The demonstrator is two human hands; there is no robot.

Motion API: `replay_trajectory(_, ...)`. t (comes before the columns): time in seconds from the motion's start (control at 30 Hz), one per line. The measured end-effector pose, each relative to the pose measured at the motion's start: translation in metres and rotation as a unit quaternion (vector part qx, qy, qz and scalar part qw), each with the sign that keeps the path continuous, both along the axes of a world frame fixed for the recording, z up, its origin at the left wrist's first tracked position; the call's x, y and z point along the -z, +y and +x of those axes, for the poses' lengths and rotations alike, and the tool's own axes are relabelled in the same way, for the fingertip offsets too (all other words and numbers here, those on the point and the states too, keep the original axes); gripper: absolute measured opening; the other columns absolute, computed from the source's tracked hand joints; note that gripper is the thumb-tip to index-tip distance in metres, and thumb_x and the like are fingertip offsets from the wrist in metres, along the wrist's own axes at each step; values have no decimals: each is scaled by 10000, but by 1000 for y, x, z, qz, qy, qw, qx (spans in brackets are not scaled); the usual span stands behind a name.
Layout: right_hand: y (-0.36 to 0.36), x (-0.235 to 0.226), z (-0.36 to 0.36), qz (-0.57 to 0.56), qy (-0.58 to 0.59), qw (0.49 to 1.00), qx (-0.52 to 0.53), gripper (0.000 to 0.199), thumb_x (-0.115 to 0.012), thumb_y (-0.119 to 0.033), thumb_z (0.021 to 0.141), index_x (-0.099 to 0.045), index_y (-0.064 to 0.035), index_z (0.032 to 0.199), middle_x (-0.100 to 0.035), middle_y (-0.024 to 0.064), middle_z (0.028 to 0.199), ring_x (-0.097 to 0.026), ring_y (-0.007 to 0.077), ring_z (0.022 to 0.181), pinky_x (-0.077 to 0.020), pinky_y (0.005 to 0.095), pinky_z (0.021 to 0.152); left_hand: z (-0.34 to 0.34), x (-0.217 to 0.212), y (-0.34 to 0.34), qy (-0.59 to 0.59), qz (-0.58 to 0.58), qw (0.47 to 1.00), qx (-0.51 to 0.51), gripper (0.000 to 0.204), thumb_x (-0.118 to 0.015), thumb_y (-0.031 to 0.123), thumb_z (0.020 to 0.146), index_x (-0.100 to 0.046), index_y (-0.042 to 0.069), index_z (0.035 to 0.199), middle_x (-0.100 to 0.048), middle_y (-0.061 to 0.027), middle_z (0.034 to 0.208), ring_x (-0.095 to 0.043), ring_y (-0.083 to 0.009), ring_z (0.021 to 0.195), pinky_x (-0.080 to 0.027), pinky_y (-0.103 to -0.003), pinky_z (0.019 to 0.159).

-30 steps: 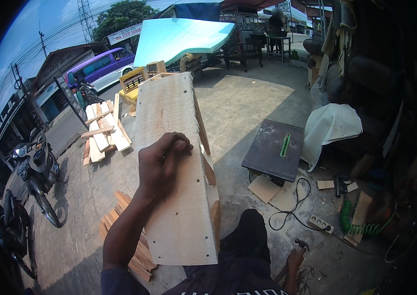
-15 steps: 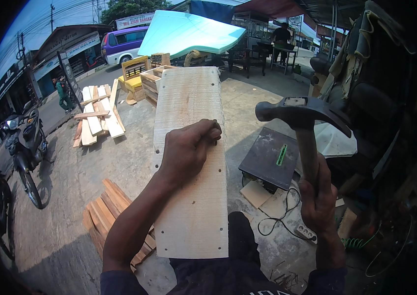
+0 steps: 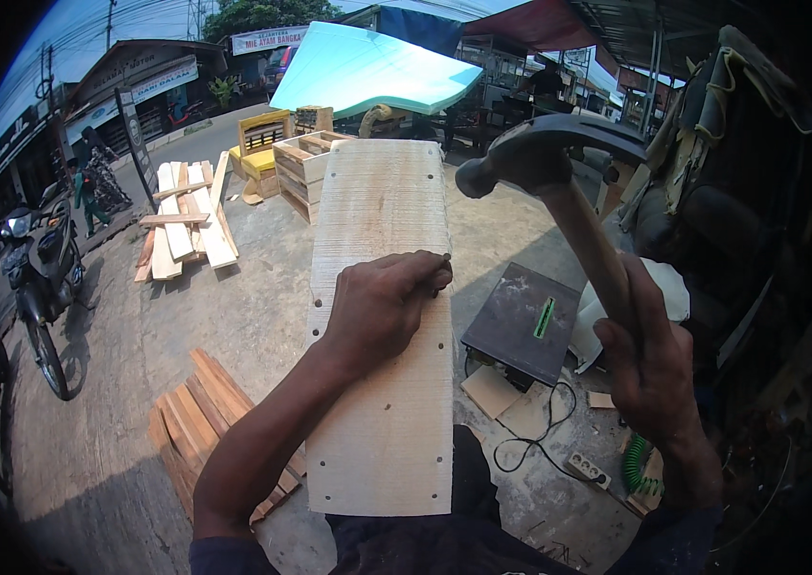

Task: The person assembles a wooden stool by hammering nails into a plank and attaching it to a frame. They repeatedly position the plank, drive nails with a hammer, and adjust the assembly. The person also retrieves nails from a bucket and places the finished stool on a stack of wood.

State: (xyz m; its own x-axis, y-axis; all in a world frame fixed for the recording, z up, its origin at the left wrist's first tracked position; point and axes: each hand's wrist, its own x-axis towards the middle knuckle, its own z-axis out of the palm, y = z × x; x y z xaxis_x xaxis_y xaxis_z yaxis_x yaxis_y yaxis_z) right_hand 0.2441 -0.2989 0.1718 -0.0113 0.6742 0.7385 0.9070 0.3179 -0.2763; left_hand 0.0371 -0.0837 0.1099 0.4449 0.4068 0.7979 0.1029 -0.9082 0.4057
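Note:
A long pale wooden board [image 3: 382, 230] with small holes along its edges lies lengthwise in front of me. My left hand [image 3: 382, 307] rests on the board's middle, fingers pinched at its right edge around something too small to make out, perhaps a nail. My right hand [image 3: 650, 369] grips the wooden handle of a claw hammer [image 3: 545, 158]. The hammer's dark head is raised above and to the right of the board's right edge.
A dark flat machine [image 3: 526, 321] with a cable and a power strip [image 3: 590, 468] sits on the concrete at the right. Wooden slats [image 3: 205, 422] lie stacked at lower left, more planks [image 3: 181, 225] and crates [image 3: 300, 168] farther back. A motorbike [image 3: 37, 273] stands at left.
The hammer came into view and has risen higher over the board's right side. My left hand has shifted toward the board's right edge. The view has tilted more to the right.

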Motion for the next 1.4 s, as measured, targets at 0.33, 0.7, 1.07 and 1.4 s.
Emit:
replay_trajectory(0.33, -6, -11, -6, -77, 27, 996, 36, 467, -637, -155, 1006, -498, -26, 1432, -674, 174, 873, -717, 300, 785, -548, 403, 702, -36, 4, 50, -37, 134, 898, -417, 633, -685, 452, 976, -583, -53, 1344, -684, -272, 1204, -705, -375, 1028, -529, -470, 961)
replay_trajectory(0.7, 24, -17, -13, -332, -99, 931, 114, 440, -548, -240, 1068, -396, -52, 1435, -662, 269, 837, -723, 467, 862, -517, 577, 815, -40, 25, 68, 4, -387, 917, -99, 731, -438, 607, 1062, -578, -67, 1308, -711, -192, 1055, -689, -237, 905, -520, -384, 887)
replay_trajectory(1.07, 38, -109, -28, 199, 188, 958, -81, 393, -490, -350, 1112, -468, -110, 1423, -479, 0, 771, -449, 47, 497, -399, 236, 418, -38, 27, 62, 8, -395, 912, -111, 719, -437, 601, 1064, -585, -74, 1261, -708, -187, 1034, -682, -235, 900, -517, -384, 886)
replay_trajectory(1.4, 46, -129, -64, -322, -342, 871, 144, 355, -639, -214, 1007, -546, -101, 1330, -710, 155, 792, -691, 314, 649, -524, 446, 627, -43, 25, 58, 15, -387, 916, -102, 711, -431, 585, 1065, -568, -77, 1288, -695, -238, 1107, -693, -302, 993, -506, -422, 937)
